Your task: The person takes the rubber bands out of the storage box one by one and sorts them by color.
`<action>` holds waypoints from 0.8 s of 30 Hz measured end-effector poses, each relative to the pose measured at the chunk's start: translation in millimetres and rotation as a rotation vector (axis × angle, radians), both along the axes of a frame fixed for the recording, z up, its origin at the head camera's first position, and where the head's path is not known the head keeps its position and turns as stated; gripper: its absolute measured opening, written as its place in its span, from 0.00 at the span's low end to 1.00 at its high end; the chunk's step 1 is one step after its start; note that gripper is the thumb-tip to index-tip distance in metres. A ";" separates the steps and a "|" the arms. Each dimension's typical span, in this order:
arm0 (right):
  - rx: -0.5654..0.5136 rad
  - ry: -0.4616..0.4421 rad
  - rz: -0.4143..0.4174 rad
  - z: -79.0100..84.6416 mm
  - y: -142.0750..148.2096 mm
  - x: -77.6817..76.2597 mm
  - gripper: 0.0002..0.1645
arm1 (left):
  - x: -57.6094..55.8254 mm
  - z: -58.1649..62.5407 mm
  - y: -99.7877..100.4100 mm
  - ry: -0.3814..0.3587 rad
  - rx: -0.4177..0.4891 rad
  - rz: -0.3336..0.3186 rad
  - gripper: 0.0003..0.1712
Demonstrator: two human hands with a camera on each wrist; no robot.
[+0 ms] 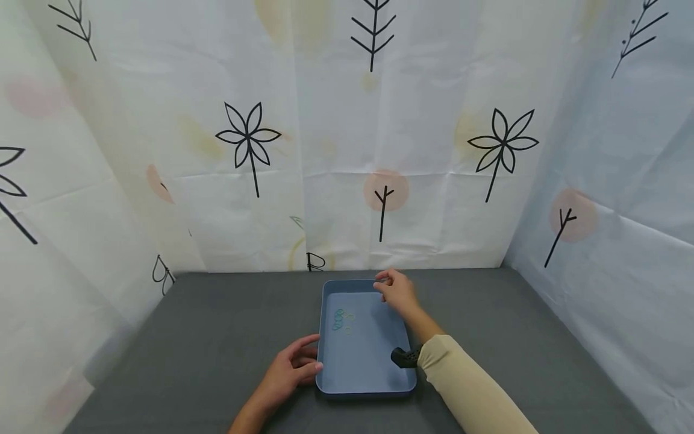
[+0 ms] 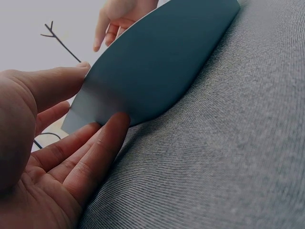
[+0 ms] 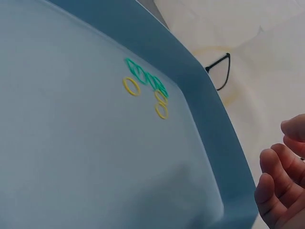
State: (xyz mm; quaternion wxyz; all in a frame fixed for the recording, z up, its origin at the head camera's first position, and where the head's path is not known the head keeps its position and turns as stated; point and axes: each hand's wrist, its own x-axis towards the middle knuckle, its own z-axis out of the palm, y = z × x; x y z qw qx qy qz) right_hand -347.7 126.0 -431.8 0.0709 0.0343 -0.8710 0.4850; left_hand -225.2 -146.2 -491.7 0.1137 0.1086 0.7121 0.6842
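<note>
A blue rectangular tray (image 1: 363, 361) lies on the dark grey table. Inside it, toward the far left, is a cluster of small green rings (image 3: 159, 86) like rubber bands, with a few yellow rings (image 3: 136, 94) beside them. My left hand (image 1: 290, 371) is at the tray's left side; in the left wrist view its thumb touches the rim and its fingertips rest against the outer wall (image 2: 152, 67). Above the far right corner is my right hand (image 1: 397, 292), fingers loosely bent. No object shows between its thumb and fingers (image 3: 281, 183).
Grey cloth covers the table (image 1: 244, 325) on both sides of the tray. White patterned sheets (image 1: 336, 138) hang at the back and at both sides. A black wrist device (image 1: 405, 358) sits at the right sleeve, over the tray's right edge.
</note>
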 end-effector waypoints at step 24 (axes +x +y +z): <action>0.074 -0.025 0.265 -21.3 -26.5 10.2 0.06 | -0.9 -0.8 0.7 -0.005 -0.011 0.006 0.36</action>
